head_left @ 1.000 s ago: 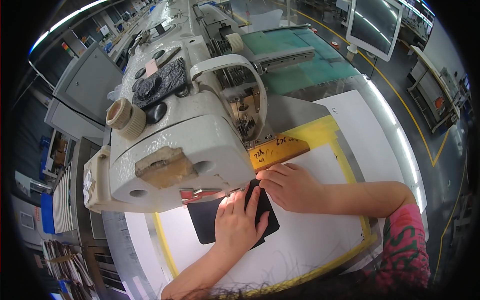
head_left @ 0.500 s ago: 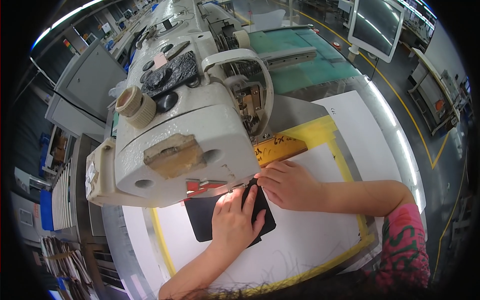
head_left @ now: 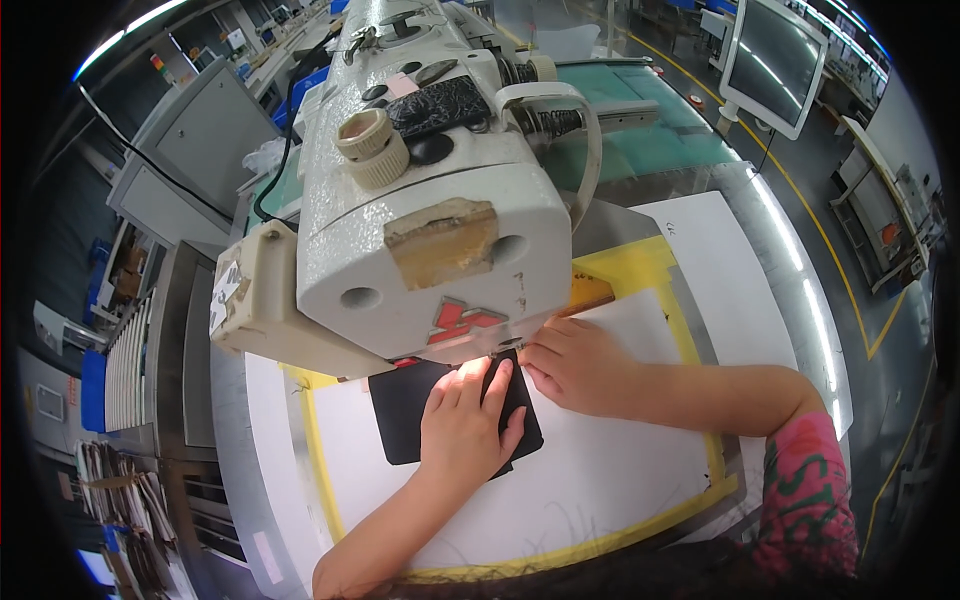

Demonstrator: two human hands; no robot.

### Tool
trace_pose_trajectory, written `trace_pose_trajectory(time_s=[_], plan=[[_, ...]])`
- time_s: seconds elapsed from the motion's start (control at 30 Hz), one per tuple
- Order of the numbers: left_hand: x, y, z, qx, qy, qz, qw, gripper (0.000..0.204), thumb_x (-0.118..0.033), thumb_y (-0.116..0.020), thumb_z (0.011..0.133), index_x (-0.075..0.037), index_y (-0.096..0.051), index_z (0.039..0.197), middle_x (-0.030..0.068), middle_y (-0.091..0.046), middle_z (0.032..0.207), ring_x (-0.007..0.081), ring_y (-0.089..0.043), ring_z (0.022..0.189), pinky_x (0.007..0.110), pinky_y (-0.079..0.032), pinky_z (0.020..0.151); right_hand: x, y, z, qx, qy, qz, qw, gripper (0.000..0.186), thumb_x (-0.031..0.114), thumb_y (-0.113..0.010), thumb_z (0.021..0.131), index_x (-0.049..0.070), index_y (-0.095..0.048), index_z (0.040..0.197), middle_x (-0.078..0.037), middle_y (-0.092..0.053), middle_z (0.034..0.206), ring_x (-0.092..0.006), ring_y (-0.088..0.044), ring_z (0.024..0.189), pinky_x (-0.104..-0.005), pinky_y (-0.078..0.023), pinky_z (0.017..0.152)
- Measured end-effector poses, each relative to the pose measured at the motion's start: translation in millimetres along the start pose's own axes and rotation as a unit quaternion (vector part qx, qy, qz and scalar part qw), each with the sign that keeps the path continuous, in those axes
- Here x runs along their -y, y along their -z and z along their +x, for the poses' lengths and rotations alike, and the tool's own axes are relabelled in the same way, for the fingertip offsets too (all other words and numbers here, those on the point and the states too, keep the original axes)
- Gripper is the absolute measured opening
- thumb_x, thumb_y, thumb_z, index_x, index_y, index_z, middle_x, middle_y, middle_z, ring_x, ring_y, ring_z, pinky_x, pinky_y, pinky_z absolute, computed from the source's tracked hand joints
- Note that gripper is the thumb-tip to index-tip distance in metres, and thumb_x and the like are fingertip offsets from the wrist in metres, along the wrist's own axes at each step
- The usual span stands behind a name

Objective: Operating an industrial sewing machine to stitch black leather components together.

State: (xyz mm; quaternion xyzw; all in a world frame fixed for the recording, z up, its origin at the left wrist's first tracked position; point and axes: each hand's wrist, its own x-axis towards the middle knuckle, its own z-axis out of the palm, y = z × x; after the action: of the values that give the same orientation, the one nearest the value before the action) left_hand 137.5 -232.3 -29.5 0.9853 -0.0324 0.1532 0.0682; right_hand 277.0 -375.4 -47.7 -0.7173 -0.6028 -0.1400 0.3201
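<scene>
A flat black piece with rounded corners (head_left: 398,425), like leather or stiff fabric, lies under the head of a large white sewing machine (head_left: 350,245). My left hand (head_left: 465,425) rests flat on it, fingers spread and pointing at the lit spot below the machine head. A narrower black layer shows beneath my left index finger. At the far right corner of the piece, my right hand (head_left: 580,368) has its fingers bunched and bent, the tips closed at the edge. The machine head hides the needle area and the far edge of the piece.
White paper (head_left: 620,450) bordered by yellow tape (head_left: 690,330) covers the work surface. An orange-yellow block (head_left: 590,292) sits beyond my right hand. A monitor (head_left: 775,65) stands far right, a grey cabinet (head_left: 195,150) far left. Stacked papers (head_left: 125,500) are at the lower left.
My view has shifted, so the machine head appears farther right. The black piece and both hands sit slightly farther up, nearer the machine. Both hands keep nearly the same pose.
</scene>
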Motion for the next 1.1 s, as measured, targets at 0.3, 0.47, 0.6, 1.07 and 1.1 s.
trace_pose_trajectory(time_s=[0.3,0.47,0.6,1.07,1.1], plan=[[-0.3,3.3,-5.6,-0.001,0.009,-0.015,1.000,0.049,-0.025,-0.068,0.080,-0.008,-0.055,0.125,0.0130,-0.052,0.128,0.0270,-0.051,0.116,0.041,-0.037,0.102,5.3,11.6,-1.3,0.029,-0.026,0.044,0.998,0.014,0.010,-0.065,0.080,0.007,-0.059,0.092,-0.006,-0.061,0.102,-0.0218,-0.060,0.096,-0.0337,-0.050,0.081],[7.1,24.2,-19.5,0.000,0.028,-0.032,0.999,0.036,-0.015,-0.066,0.080,-0.010,-0.060,0.116,0.0092,-0.055,0.124,0.0271,-0.053,0.117,0.041,-0.038,0.101,43.0,25.2,-19.3,0.108,0.052,0.134,0.984,0.020,0.013,-0.065,0.081,0.006,-0.060,0.098,-0.007,-0.061,0.109,-0.0238,-0.060,0.102,-0.0376,-0.048,0.088],[18.0,43.5,-39.6,-0.050,0.050,-0.033,0.997,0.031,-0.008,-0.068,0.077,-0.010,-0.063,0.108,0.0047,-0.061,0.115,0.0257,-0.057,0.113,0.042,-0.040,0.100,81.7,14.9,-19.6,0.160,0.120,0.049,0.979,0.029,0.017,-0.058,0.087,0.001,-0.060,0.110,-0.015,-0.057,0.123,-0.0285,-0.057,0.111,-0.0400,-0.045,0.095],[101.7,80.2,-138.1,-0.058,0.069,-0.030,0.995,0.028,-0.008,-0.067,0.076,-0.008,-0.063,0.103,0.0073,-0.064,0.109,0.0287,-0.058,0.111,0.043,-0.041,0.096,133.3,-24.3,15.5,0.222,-0.012,-0.205,0.953,0.030,0.014,-0.057,0.078,0.000,-0.059,0.105,-0.014,-0.059,0.101,-0.0258,-0.058,0.093,-0.0359,-0.048,0.080],[108.4,73.5,-142.2,-0.068,0.074,-0.038,0.994,0.027,-0.008,-0.067,0.076,-0.007,-0.063,0.103,0.0078,-0.064,0.107,0.0292,-0.058,0.109,0.043,-0.041,0.094,133.6,-30.7,11.0,0.218,-0.017,-0.210,0.953,0.030,0.014,-0.057,0.078,0.000,-0.059,0.105,-0.014,-0.059,0.101,-0.0258,-0.058,0.093,-0.0359,-0.048,0.080]])
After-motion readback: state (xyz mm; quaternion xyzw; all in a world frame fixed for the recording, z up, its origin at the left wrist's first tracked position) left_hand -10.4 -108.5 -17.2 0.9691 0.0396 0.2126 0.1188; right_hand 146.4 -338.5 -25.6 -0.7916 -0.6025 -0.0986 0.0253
